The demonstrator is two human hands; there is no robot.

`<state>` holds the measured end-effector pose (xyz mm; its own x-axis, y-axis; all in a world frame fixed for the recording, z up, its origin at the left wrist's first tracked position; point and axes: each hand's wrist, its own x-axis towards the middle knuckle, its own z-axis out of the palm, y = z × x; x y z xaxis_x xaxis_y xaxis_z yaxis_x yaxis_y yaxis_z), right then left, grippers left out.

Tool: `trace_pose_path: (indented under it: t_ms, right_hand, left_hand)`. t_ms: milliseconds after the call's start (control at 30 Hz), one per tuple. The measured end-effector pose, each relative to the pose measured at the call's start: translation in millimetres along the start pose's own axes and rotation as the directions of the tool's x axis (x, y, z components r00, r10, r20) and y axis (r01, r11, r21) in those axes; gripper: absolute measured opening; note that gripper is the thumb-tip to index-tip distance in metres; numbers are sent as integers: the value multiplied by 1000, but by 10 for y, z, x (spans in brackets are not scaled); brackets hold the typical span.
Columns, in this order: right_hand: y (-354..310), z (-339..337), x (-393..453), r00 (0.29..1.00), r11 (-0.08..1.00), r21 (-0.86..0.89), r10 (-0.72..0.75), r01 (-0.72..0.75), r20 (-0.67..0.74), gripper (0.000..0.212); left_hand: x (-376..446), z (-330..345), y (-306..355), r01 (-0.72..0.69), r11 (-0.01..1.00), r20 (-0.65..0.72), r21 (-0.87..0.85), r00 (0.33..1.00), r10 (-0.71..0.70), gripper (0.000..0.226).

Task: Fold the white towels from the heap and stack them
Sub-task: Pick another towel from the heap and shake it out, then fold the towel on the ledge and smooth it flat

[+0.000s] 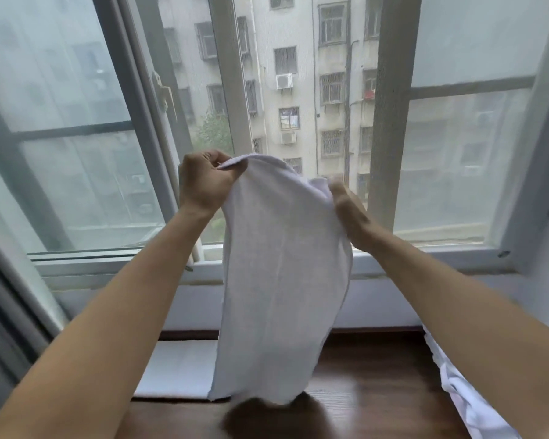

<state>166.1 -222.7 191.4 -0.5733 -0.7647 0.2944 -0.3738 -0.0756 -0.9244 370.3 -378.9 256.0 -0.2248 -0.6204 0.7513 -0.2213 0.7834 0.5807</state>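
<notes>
Towel (279, 280), white and thin, is hanging lengthwise down the centre of the frame, held up in the air in front of a large window (76, 137) that is filling the whole upper half of the frame. Its lower edge is dangling just above a dark wooden table (377, 375) running across the bottom. Two bare forearms are reaching up from the lower corners toward the towel's top edge.

A flat stack of folded white towels (181, 369) is lying on the table at lower centre-left, partly hidden behind the hanging towel. A heap of rumpled white cloth (469, 403) is showing at the lower right edge of the frame, partly covered by the right forearm.

The left hand (203, 182), just left of centre, is curling into a fist and pinching the towel's upper left corner between thumb and fingers. The right hand (349, 210), slightly lower and blurred, is gripping the towel's upper right edge, with cloth bunching over its fingers.
</notes>
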Motion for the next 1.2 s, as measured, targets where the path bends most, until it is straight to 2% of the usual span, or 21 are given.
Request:
trace_pose_path:
  t_ms: [67, 100, 167, 200, 233, 300, 367, 433, 500, 567, 667, 733, 767, 867, 967, 1100, 1200]
  right_hand:
    - [71, -29, 1, 996, 966, -250, -39, 59, 83, 56]
    - [98, -48, 14, 993, 931, -353, -63, 93, 95, 51]
    - [137, -105, 97, 992, 895, -429, -101, 122, 72, 21]
    - [129, -154, 123, 993, 893, -435, -109, 119, 49, 8]
    - [133, -210, 172, 994, 899, -427, -104, 102, 18, 5]
    - [129, -339, 256, 998, 939, -341, -54, 38, -39, 15]
    - [111, -446, 323, 997, 959, -283, 13, -34, -74, 16]
    - [61, -515, 397, 991, 961, -253, 94, -114, -92, 19]
    - [-17, -523, 484, 983, 962, -214, 147, -167, -106, 27]
    - [-112, -528, 574, 979, 976, -123, 166, -181, -119, 34]
    - [-256, -565, 690, 988, 990, 79, 127, -120, -88, 30]
    - [-330, -633, 756, 994, 995, 91, 53, -44, -96, 26]
    - [-358, -670, 769, 995, 996, 85, 26, -17, -99, 31]
    - [-421, -767, 679, 997, 998, 65, -15, 20, -79, 43]
    - [-409, -857, 431, 1000, 1000, 12, -15, 15, -14, 36]
    - [-231, -1001, 51, 996, 997, -69, 22, -16, 86, 33]
    - [21, -1048, -188, 970, 983, -133, 151, -127, 188, 34]
  left_hand:
    - [32, -68, -105, 31, 999, 13, 40, 999, -31, 30]
    - [37, -107, -164, 47, 997, 38, 64, 998, -49, 33]
    - [37, -182, -292, 59, 988, 116, 143, 990, -76, 44]
    - [35, -212, -345, 62, 980, 168, 187, 981, -94, 49]
    - [38, -241, -389, 56, 971, 221, 232, 969, -109, 50]
    - [61, -268, -472, 31, 945, 327, 326, 934, -143, 48]
    - [103, -247, -532, -6, 917, 410, 400, 896, -173, 50]
    - [155, -186, -546, -25, 888, 451, 459, 868, -209, 52]
    - [206, -99, -513, -11, 874, 438, 486, 868, -232, 47]
    - [286, 8, -445, 97, 913, 392, 397, 881, -264, 33]
    - [440, 118, -377, 298, 949, 276, 107, 908, -316, 21]
    - [528, 115, -356, 307, 951, 212, 25, 929, -305, 22]
    - [555, 101, -343, 299, 954, 204, 9, 934, -294, 24]
    - [549, 6, -312, 303, 953, 287, -26, 915, -284, 21]
    - [382, -166, -290, 281, 959, 398, -22, 883, -250, 8]
    - [3, -405, -365, 257, 965, 489, -49, 849, -201, 12]
    - [-294, -482, -521, 304, 953, 620, -3, 748, -237, 15]
